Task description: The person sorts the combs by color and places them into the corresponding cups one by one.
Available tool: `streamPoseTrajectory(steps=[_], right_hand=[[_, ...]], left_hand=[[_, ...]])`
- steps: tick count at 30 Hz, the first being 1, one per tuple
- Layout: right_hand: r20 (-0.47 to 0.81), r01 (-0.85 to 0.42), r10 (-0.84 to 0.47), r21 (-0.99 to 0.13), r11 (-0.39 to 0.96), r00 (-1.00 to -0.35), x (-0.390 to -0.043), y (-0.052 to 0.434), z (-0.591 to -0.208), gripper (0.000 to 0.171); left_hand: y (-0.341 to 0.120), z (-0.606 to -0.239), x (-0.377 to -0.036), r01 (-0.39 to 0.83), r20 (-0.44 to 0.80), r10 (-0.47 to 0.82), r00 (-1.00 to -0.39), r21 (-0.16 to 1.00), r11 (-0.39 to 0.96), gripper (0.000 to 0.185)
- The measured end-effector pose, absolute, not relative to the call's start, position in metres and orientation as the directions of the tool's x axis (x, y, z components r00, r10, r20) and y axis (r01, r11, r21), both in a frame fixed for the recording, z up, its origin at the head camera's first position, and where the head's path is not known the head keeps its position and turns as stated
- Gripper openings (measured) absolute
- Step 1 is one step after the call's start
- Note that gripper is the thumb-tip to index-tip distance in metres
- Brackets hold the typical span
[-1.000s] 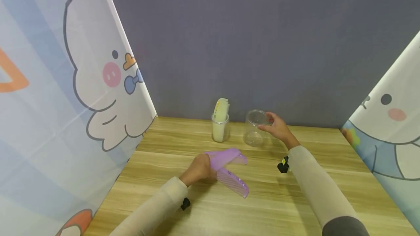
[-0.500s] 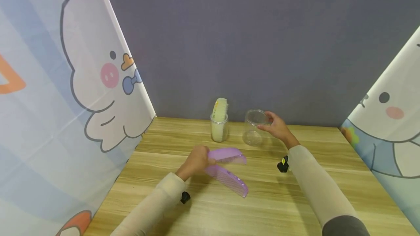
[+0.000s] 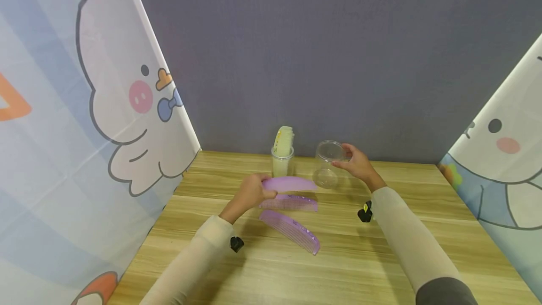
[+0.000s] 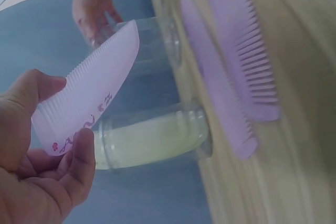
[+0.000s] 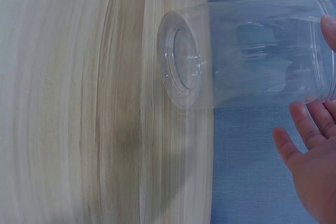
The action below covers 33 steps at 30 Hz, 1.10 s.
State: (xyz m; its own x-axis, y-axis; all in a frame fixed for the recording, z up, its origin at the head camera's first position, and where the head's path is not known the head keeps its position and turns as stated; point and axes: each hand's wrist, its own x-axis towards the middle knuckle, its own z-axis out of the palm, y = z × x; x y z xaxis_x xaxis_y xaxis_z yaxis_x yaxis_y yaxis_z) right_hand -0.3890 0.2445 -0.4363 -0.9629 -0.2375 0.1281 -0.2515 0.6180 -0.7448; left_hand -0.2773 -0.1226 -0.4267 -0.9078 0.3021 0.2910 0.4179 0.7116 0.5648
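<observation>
Pinched at one end by my left hand (image 3: pixel 251 193), a translucent purple comb (image 3: pixel 292 183) is raised over the table. In the left wrist view, flower-like prints show along the spine of this comb (image 4: pixel 100 85). Two more purple combs lie on the wood, a nearer comb (image 3: pixel 292 230) set at a slant and a middle comb (image 3: pixel 296 203) almost level. My right hand (image 3: pixel 360 166) holds a clear, empty plastic jar (image 3: pixel 326 166) near its rim, thumb on one side and fingers on the other, as the right wrist view of the jar (image 5: pixel 257 51) shows.
Left of that jar stands a second clear jar (image 3: pixel 277 166) holding pale yellow combs (image 3: pixel 283 140). Both are near the back edge of the wooden table (image 3: pixel 381 248). A grey backdrop (image 3: pixel 322 60) rises behind, with cartoon-print cloths at both sides.
My left hand has come away from the combs on the table, rising and moving back with one purple comb. The other two now lie apart. My right hand stays at the jar.
</observation>
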Motion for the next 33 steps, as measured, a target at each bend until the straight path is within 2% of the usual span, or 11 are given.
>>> streamPoseTrajectory(steps=[5, 11, 22, 27, 33], right_hand=[[0.128, -0.250, -0.235, -0.746, 0.617, -0.963, -0.391, 0.245, -0.436, 0.094], [0.128, -0.247, -0.233, -0.753, 0.609, -0.964, -0.391, 0.246, -0.434, 0.094], [0.116, -0.241, -0.242, -0.773, 0.587, -0.963, -0.387, 0.245, -0.437, 0.093], [0.122, -0.254, -0.255, -0.767, 0.589, -0.959, -0.386, 0.244, -0.435, 0.093], [0.112, -0.241, -0.249, -0.775, 0.584, -0.962, -0.385, 0.244, -0.435, 0.093]], left_hand=[[-0.126, -0.415, -0.286, 0.441, 0.346, 0.282, -0.895, 0.587, 0.679, 0.042], [-0.121, -0.398, -0.301, 0.423, 0.344, 0.257, -0.903, 0.611, 0.670, 0.042], [-0.095, -0.380, -0.328, 0.444, 0.398, 0.237, -0.886, 0.583, 0.680, 0.041], [-0.082, -0.375, -0.339, 0.411, 0.348, 0.234, -0.908, 0.624, 0.665, 0.044], [-0.071, -0.373, -0.352, 0.343, 0.269, 0.214, -0.939, 0.687, 0.641, 0.058]])
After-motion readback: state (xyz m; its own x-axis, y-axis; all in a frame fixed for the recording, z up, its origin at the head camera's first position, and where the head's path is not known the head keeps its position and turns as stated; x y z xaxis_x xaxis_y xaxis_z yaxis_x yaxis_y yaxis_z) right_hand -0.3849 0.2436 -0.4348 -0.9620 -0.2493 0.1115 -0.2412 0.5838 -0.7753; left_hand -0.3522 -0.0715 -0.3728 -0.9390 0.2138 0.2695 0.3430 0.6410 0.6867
